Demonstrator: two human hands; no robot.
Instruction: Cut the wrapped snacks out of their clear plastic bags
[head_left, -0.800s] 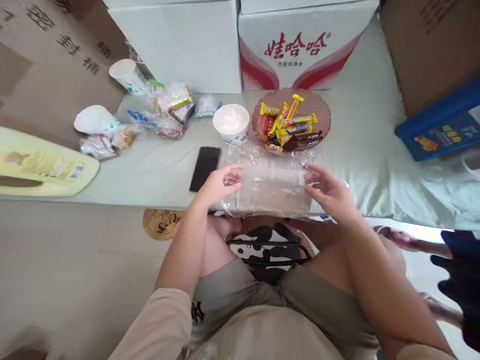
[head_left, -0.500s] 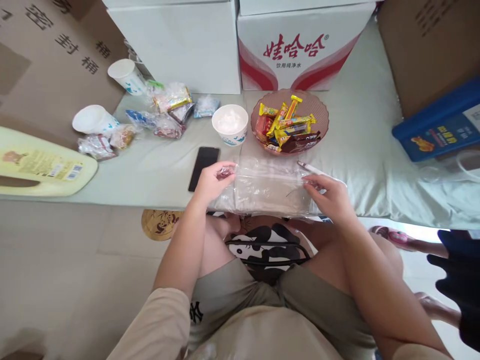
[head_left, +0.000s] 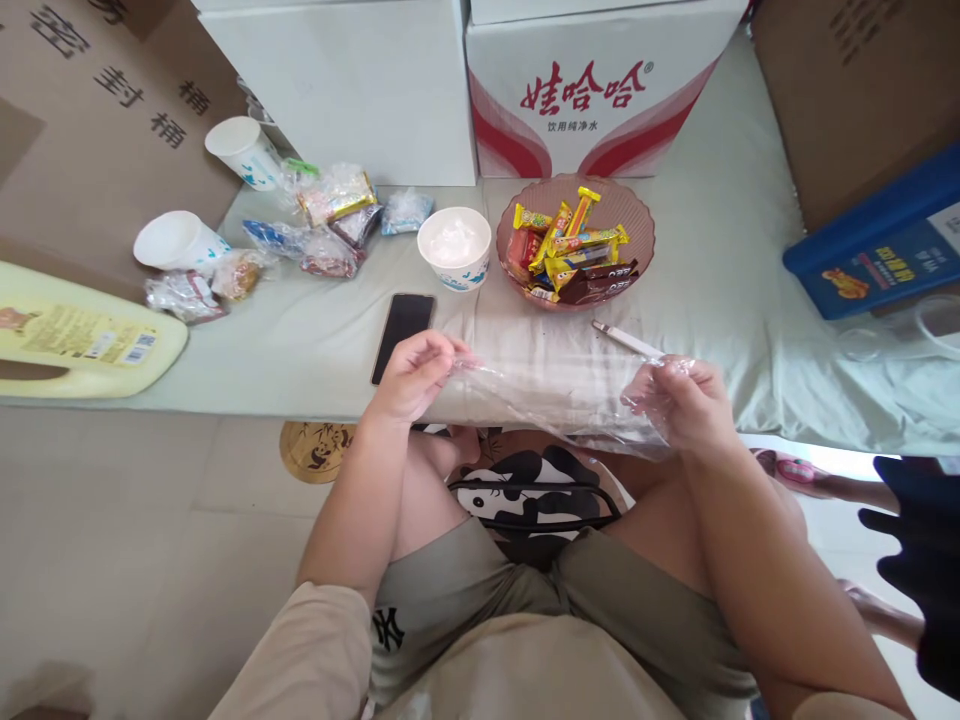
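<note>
A sheet of clear plastic wrap (head_left: 551, 395) stretches between my two hands at the front edge of the cloth-covered surface. My left hand (head_left: 416, 375) pinches its left end, close to a dark phone (head_left: 402, 335) lying flat. Bunched around the fingers of my right hand (head_left: 686, 395) is the other end; that hand is closed on it. A slim white knife-like tool (head_left: 626, 338) lies just beyond my right hand, its far end partly covered. Behind the wrap stand a paper cup (head_left: 454, 270) with clear crumpled material inside and a pinkish glass bowl (head_left: 517, 275) of wrapped snack bars.
Several plastic-wrapped snack bundles (head_left: 330, 262) and two tipped paper cups (head_left: 184, 240) lie at the left, near a pale yellow jug (head_left: 90, 330). White cartons (head_left: 577, 140) line the back. At the right are a blue package (head_left: 877, 240) and a clear container (head_left: 937, 325).
Both hands have lifted the wrap off the cloth. My right hand has moved right and gathered its end, pulling it taut and narrower; my left hand has moved slightly left.
</note>
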